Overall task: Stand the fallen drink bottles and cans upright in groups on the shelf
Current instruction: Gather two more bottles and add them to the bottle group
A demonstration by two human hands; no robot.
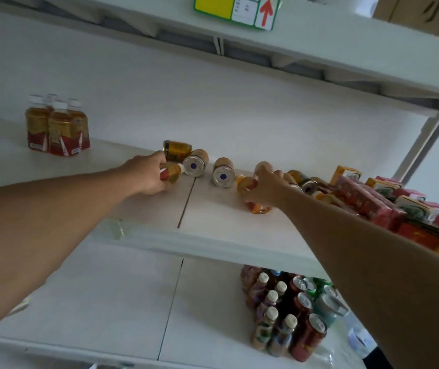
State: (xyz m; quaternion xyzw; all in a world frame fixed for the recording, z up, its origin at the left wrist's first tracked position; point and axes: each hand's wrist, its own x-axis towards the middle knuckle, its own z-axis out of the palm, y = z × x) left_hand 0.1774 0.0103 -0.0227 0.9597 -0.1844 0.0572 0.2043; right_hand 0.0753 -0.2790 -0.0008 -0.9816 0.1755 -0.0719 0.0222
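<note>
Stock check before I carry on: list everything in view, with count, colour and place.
Standing bottles: four, amber with red labels, middle shelf, far left.
Fallen bottles: two, amber; one in left hand, one in right hand.
Gold can: one, lying behind left hand.
Silver-ended cans: two, lying mid-shelf.
Fallen pile: count unclear, beyond right hand.
Cartons: many, red and orange, shelf right.
Lower bottles and cans: many, upright, lower shelf.
Sign: one, yellow, white, red arrow, top shelf edge.
Left hand: grips bottle.
Right hand: grips bottle.
</note>
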